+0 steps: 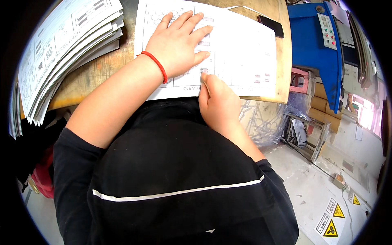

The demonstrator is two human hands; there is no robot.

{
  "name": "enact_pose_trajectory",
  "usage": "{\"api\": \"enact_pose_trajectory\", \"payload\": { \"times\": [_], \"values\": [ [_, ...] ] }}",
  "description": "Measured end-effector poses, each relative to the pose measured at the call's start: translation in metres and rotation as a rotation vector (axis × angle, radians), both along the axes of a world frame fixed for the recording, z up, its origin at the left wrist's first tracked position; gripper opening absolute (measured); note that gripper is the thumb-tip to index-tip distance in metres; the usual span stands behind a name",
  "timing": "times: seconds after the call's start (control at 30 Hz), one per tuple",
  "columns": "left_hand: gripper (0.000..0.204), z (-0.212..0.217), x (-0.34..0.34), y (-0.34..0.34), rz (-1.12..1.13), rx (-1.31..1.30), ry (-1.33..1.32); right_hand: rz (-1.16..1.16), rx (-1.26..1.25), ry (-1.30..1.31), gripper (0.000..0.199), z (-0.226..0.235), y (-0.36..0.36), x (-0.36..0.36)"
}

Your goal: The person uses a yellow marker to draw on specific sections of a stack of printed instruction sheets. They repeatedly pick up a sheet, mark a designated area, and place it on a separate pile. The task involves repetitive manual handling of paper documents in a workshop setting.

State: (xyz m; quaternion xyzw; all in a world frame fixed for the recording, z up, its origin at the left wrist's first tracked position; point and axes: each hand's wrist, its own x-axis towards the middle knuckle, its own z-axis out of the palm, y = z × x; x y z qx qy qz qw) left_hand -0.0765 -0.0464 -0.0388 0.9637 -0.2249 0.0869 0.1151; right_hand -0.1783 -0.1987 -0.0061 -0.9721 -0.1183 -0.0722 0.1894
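Note:
A white printed sheet (pixel 241 49), covered in line drawings and tables, lies on the wooden table in front of me. My left hand (pixel 177 43) rests flat on its left half, fingers spread, with a red braided cord round the wrist. Close to the sheet's near edge is my right hand (pixel 220 98), its fingers curled together and their tips at the paper. Whatever it pinches, if anything, is too small to make out. Whether one sheet or several lie under my hands, I cannot tell.
A thick stack of printed sheets (pixel 69 45) sits at the table's left. A black phone (pixel 271 26) lies by the far right of the wooden table (pixel 283 61). Rightward stand a blue machine (pixel 312 45), a pink stool (pixel 299 80), clear plastic (pixel 261 122) and a metal frame (pixel 316 141).

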Motion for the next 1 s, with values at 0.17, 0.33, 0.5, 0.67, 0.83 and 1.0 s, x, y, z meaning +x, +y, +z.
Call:
{"api": "enact_pose_trajectory", "payload": {
  "times": [0.17,0.33,0.5,0.67,0.83,1.0],
  "values": [
    [0.057,0.002,-0.001,0.000,0.021,0.033,0.000,-0.014,0.175,0.057,0.015,0.000,-0.008,-0.007],
    [0.058,0.001,-0.002,-0.002,0.011,0.026,-0.005,-0.159,0.343,0.112,0.016,-0.002,-0.025,-0.005],
    [0.059,0.002,-0.002,0.000,0.010,-0.010,0.003,-0.095,0.221,0.019,0.017,-0.002,-0.018,-0.003],
    [0.058,0.001,-0.002,-0.003,0.018,0.019,-0.006,-0.047,0.126,-0.118,0.017,-0.014,-0.017,-0.004],
    [0.058,0.000,-0.002,-0.002,0.011,0.027,-0.028,-0.015,-0.079,-0.025,0.016,-0.001,-0.014,-0.006],
    [0.056,0.007,0.000,0.006,-0.029,-0.057,-0.035,-0.025,0.082,0.032,0.014,0.006,-0.020,-0.009]
  ]
}}
